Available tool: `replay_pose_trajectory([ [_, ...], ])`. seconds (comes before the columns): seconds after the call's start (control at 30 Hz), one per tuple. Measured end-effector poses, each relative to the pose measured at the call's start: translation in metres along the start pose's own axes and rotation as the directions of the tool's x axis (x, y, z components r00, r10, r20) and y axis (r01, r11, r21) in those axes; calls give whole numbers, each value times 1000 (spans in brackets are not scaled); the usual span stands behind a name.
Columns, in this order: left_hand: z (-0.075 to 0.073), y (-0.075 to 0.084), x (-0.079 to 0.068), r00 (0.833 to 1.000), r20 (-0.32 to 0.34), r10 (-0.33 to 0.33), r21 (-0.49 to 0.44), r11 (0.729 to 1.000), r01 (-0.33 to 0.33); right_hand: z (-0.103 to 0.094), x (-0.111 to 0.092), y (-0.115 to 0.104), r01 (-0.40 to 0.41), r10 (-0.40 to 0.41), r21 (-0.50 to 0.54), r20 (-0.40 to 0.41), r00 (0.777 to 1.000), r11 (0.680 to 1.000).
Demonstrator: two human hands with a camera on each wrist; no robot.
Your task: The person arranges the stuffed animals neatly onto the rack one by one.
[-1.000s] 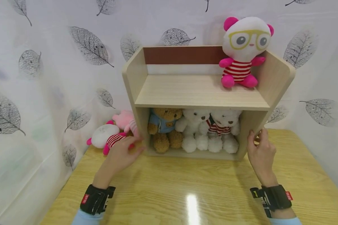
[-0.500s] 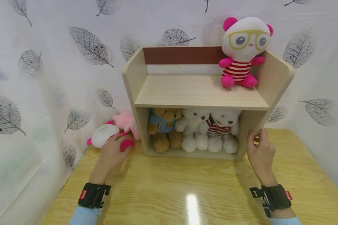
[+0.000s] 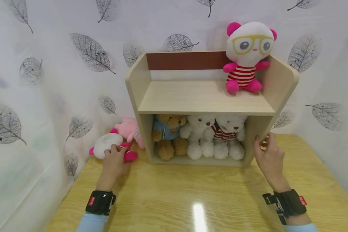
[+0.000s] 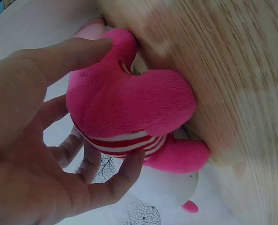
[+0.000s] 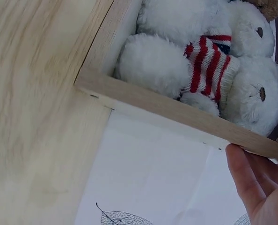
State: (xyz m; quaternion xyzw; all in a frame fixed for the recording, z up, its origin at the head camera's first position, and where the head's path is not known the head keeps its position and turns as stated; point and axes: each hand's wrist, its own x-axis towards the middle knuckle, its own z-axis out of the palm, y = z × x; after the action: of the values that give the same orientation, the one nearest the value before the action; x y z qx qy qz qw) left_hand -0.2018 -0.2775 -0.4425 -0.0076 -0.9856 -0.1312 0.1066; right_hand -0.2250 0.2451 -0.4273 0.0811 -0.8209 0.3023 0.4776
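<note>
Now that the left hand (image 3: 113, 162) has moved away from the shelf (image 3: 206, 96) onto the panda toy (image 4: 129, 103) lying on the table (image 3: 168, 193), its half-curled fingers hold it, apparently securing the grasp, while the right hand (image 3: 269, 161) pinches the shelf's side.

A whitish sheet (image 3: 61, 93) printed with dark veined leaves (image 3: 92, 53) hung across the far side and, creased, down the left. Before it spread a yellowish wood-grain table (image 3: 159, 199), a bright white glare (image 3: 199, 217) shining near its front.
</note>
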Motion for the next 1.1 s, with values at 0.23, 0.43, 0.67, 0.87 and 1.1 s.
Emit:
replay_pose_trajectory([
  [0.23, -1, 3, -2, 1000, 3, -9, 21, 1000, 9, -21, 18, 2, -59, 59, -8, 258, 964, 998],
  [0.43, -17, 3, -23, 996, -89, 27, -5, 1000, -28, -35, 44, 0, -10, 31, -50, 425, 905, 999],
  [0.67, -41, 3, -55, 978, -210, 19, -167, 984, -55, -34, 53, 1, 98, -72, -39, 423, 903, 994],
  [0.87, -51, 6, -69, 934, -355, -37, -287, 955, -71, -31, 49, 1, 88, -55, -61, 413, 909, 994],
  [1.1, -51, 21, -68, 963, -265, -47, -502, 859, -96, -32, 48, 0, 55, -23, -62, 435, 900, 997],
])
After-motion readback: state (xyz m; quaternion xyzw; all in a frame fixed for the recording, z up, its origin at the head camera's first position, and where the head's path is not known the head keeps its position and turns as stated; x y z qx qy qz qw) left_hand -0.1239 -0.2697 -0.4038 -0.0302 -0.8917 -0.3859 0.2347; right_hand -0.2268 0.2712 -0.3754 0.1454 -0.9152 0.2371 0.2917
